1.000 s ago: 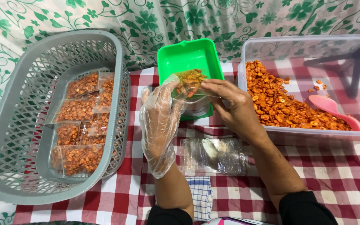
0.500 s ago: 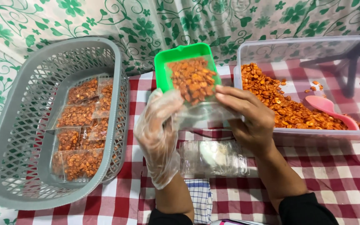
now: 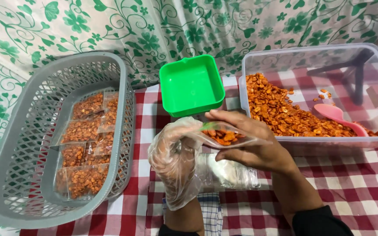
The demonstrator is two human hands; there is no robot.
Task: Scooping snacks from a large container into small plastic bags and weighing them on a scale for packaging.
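The left hand [image 3: 176, 159], wearing a loose clear plastic glove, is rising from the near edge of the table with its fingers curled and closed on the left end of a small clear bag [image 3: 226, 136]. The bare right hand [image 3: 252, 142] is coming in from the right with its forearm angled toward the near right corner; its thumb is lying over the top of the bag and its fingers are cupping underneath, so it is half closed around the bag's right end. Both hands are holding the bag above the middle of the table, just in front of the green tub [image 3: 192, 85]. The bag is lying with its long axis running left to right, tilting slightly down toward the right, and orange snacks are showing inside it. The table [image 3: 364, 188] is wearing a red and white checked cloth, and a white curtain [image 3: 154, 30] with green leaves is hanging along the far edge. A grey basket [image 3: 27, 144] of filled bags is sitting at the left edge, and a clear bin [image 3: 372, 70] of snacks with a pink scoop [image 3: 340, 117] is sitting at the right edge. A stack of empty bags [image 3: 230, 172] is lying under the hands.
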